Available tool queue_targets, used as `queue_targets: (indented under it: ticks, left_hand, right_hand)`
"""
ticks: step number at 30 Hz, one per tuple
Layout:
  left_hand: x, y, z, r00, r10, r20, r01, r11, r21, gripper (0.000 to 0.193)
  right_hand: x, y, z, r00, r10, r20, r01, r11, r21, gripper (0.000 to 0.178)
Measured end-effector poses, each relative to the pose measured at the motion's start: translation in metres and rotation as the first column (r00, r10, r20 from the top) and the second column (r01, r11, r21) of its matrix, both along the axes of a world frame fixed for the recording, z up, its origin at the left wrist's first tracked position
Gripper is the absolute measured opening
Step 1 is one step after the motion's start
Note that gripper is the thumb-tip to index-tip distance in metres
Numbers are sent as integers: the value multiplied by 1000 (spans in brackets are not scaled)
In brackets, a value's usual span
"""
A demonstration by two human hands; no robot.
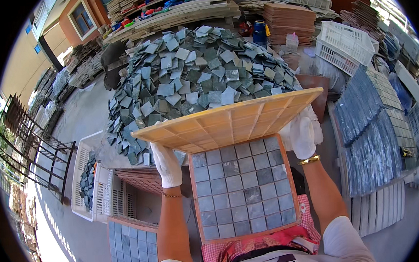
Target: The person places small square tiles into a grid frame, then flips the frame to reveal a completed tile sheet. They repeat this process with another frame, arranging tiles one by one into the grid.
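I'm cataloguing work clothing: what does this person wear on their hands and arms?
The left hand and right hand wear plain white gloves. On the left wrist is a thin, dark bracelet; on the right, a shiny gold-coloured band. The short sleeves are white.

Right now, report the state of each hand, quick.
Left hand: holding the left end of the yellow grid panel, fingers partly hidden.
Right hand: holding the panel's right end.

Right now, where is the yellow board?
The yellow board is mid-picture in the head view, held tilted between left hand and right hand, with the tile heap beyond it.
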State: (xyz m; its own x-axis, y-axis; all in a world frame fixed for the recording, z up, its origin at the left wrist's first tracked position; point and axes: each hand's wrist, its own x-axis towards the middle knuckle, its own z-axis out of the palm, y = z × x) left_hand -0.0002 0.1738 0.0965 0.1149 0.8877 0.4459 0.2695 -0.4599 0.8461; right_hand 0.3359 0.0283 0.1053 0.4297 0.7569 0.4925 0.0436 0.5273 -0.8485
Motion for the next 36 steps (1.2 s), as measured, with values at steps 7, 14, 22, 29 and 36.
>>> queue_targets:
  ticks: [7, 14, 22, 29, 36]
  left_hand:
    - [12, 36, -85, 925, 69, -374, 61, 943, 326, 43]
    - [53, 65, -53, 894, 39, 446, 143, 919, -367, 32]
    - [96, 104, -22, 825, -46, 563, 303, 877, -373, 42]
    - [92, 99, -49, 949, 122, -291, -111, 992, 56, 75]
    - [74, 3, -52, 500, -303, -811, 660, 740, 130, 72]
  right_hand:
    - [8, 53, -91, 993, -119, 10, 117, 956, -269, 47]
    - [15, 92, -58, 966, -151, -211, 72, 936, -344, 37]
    - [72, 160, -76, 975, -206, 81, 220, 936, -276, 52]
    - [40, 137, -68, 323, -16, 946, 759, 602, -249, 73]
    - [-9, 62, -70, 106, 315, 943, 53, 945, -321, 69]
